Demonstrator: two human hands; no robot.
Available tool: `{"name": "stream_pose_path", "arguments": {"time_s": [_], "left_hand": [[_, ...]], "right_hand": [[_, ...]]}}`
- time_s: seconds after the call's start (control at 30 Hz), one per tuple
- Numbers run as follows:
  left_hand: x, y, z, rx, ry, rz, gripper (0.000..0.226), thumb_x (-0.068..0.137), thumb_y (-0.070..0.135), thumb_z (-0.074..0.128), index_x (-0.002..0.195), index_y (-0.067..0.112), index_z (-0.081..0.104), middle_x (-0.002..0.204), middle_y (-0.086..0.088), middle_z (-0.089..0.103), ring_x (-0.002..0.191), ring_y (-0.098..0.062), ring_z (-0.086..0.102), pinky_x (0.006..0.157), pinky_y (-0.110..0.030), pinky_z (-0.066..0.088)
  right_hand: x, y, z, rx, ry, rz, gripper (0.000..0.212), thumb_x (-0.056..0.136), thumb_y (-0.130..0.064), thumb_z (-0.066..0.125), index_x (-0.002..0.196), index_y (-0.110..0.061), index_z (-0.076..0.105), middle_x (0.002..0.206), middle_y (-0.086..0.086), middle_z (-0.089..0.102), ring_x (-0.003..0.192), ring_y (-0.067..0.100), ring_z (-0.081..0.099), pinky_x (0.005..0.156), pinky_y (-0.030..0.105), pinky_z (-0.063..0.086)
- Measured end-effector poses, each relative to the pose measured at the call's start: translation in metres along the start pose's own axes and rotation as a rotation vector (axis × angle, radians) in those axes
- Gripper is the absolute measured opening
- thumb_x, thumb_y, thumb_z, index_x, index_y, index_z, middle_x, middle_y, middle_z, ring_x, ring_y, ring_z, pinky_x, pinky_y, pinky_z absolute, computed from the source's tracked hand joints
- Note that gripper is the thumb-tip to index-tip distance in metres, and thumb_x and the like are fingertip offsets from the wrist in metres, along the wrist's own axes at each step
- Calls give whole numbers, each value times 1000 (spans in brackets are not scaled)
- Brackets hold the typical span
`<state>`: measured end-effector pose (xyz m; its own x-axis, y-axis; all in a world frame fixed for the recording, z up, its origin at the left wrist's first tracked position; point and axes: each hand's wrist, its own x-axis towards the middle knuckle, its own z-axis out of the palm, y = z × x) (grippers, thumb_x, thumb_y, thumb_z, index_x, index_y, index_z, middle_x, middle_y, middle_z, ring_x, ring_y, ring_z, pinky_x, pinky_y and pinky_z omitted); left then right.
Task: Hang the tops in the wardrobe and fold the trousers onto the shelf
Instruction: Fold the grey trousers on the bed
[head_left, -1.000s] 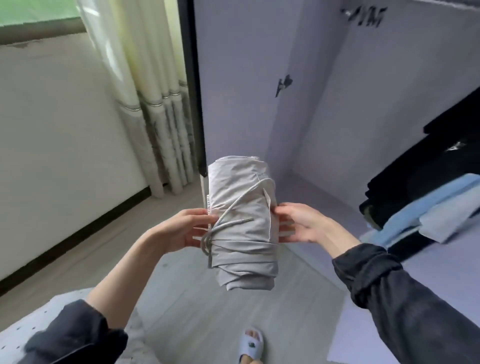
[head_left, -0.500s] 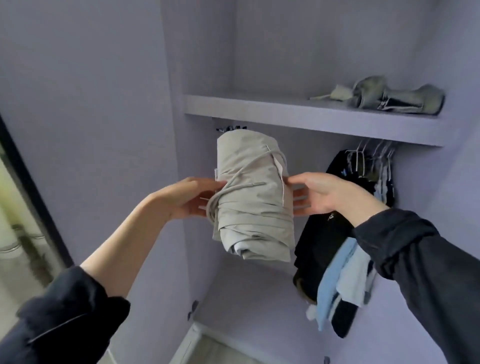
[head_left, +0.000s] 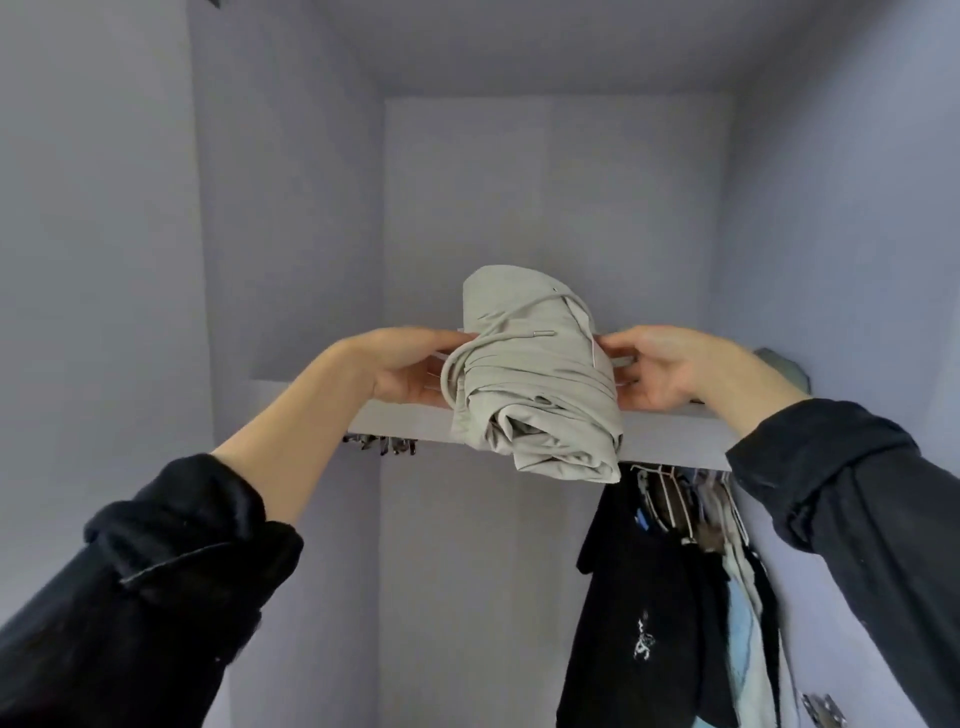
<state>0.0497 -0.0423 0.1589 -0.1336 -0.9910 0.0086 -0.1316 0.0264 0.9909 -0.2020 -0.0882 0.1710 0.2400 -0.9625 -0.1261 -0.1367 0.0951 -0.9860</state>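
Note:
A folded bundle of light grey trousers (head_left: 537, 374) with a drawstring is held up at the front edge of the wardrobe's upper shelf (head_left: 670, 436). My left hand (head_left: 410, 366) grips its left side and my right hand (head_left: 657, 371) grips its right side, thumbs on top and fingers under it. The bundle's far end reaches over the shelf, while its near end hangs in front of the shelf edge. Dark and light blue tops (head_left: 670, 597) hang on hangers below the shelf at the right.
Another folded garment (head_left: 784, 366) lies on the shelf at the far right, mostly hidden behind my right wrist. The wardrobe's lilac walls (head_left: 291, 234) close in on both sides. Several hooks (head_left: 382, 444) show under the shelf at the left.
Both hands have lifted the folded trousers from waist height beside the wardrobe up to the upper shelf's front edge. My view has swung from the floor up into the wardrobe.

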Motion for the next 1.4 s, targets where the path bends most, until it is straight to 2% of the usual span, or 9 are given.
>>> {"name": "stream_pose_path", "arguments": {"time_s": [0.27,0.47,0.63,0.7,0.77,0.87,1.0,1.17,1.4], "left_hand": [[123,24,-45,21,-36,-4,22,91,28,59,98,7,62,73,-2,68,65,-13,67,56,-27,57],[186,-10,-67,144,64,-171,18,94,21,55,90,5,61,68,-7,69,60,-16,66,53,-28,57],[200,4,-78,521,294,96,33,101,30,39,131,18,45,127,-2,50,100,-19,57,84,-36,51],[188,13,-63,583,79,186,40,102,36,34,141,28,38,138,10,43,116,-7,47,90,-22,43],[181,12,-44,719,-169,135,43,102,36,28,144,27,32,140,22,34,123,4,38,88,-1,34],[202,4,-30,815,-190,170,43,104,27,22,146,22,24,133,23,27,126,5,27,77,13,20],[254,2,-26,935,-142,189,44,104,23,20,147,10,24,148,9,24,135,-4,24,95,3,15],[337,-7,-20,1082,-79,166,49,104,30,21,148,8,25,155,-8,23,142,-19,22,117,-33,14],[401,-1,4,1029,-69,156,49,105,25,21,150,9,11,158,-7,9,145,-17,11,107,-17,11]], "right_hand": [[109,-43,-8,26,81,-15,14,87,-19,64,89,-6,59,87,12,62,74,23,63,49,29,56],[170,-27,-2,-218,100,-8,22,88,-21,65,102,-6,57,105,16,59,81,26,61,78,39,55],[167,-34,8,-767,105,-452,43,92,-47,51,128,-24,56,129,-4,54,119,15,50,105,32,39],[162,-34,18,-1012,-96,-529,58,90,-57,46,140,-28,44,146,-8,41,135,13,36,113,25,25],[164,-29,24,-1184,-177,-548,68,89,-59,45,147,-26,31,152,-9,30,140,10,28,112,18,18],[181,-28,23,-1321,-139,-558,72,88,-60,46,149,-28,25,154,-7,27,141,12,26,112,22,21],[220,-36,12,-1378,-107,-480,71,90,-57,47,149,-28,22,156,-4,24,142,15,24,113,26,19],[276,-21,-18,-1412,204,-490,54,96,-50,38,142,-21,39,145,10,40,131,28,41,105,38,36],[310,-11,-40,-1399,295,-411,41,99,-18,36,139,-9,35,142,13,38,128,32,41,100,37,38]]}}
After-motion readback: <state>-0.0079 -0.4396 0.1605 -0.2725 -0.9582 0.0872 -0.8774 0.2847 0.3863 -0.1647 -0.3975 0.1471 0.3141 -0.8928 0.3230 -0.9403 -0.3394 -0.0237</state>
